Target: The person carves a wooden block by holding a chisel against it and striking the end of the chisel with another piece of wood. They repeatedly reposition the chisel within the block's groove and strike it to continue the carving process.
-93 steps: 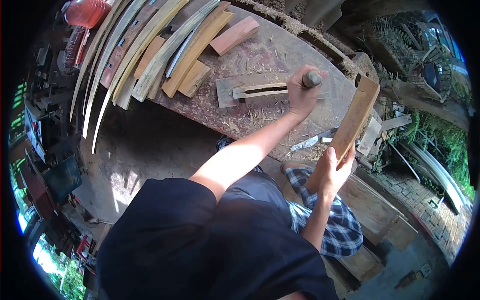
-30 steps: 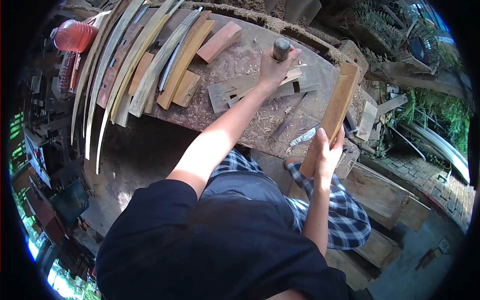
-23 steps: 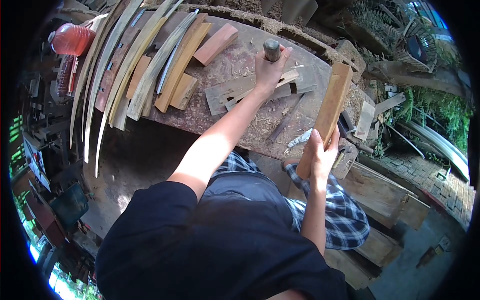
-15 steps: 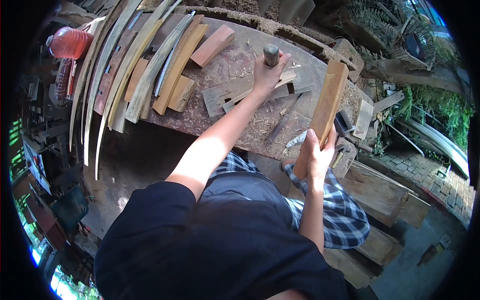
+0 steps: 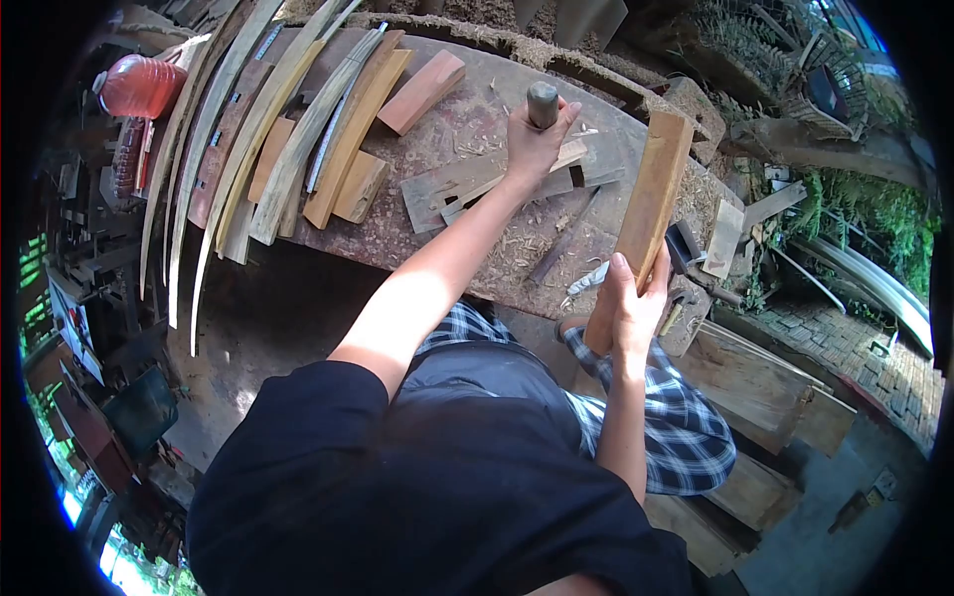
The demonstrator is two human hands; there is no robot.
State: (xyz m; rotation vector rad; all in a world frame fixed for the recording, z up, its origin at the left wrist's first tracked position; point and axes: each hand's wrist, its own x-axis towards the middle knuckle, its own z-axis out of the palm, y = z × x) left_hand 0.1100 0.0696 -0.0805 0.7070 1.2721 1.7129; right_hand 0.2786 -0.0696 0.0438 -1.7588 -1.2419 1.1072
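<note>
My left hand (image 5: 534, 151) is wrapped around the upright round wooden handle (image 5: 543, 105) of what looks like a chisel; its blade is hidden below the fist. Under that hand lie wooden pieces with dark square notches, one of them a grey board (image 5: 425, 206), and a light strip (image 5: 477, 194) rests across them. My right hand (image 5: 636, 303) grips a long, thick wooden block (image 5: 656, 184) near its lower end. The block is tilted, its far end raised over the right side of the workbench, apart from the chisel handle.
Curved wooden slats (image 5: 288, 189) and short blocks, including a reddish block (image 5: 422, 91), line the bench's left. Wood shavings litter the workbench (image 5: 397, 238). A dark flat bar (image 5: 556, 253), a white crumpled thing (image 5: 588, 279) and a black-headed tool (image 5: 684, 246) lie near the right hand.
The wooden block in my right hand has shifted very slightly. My left hand and the chisel handle stay almost in place.
</note>
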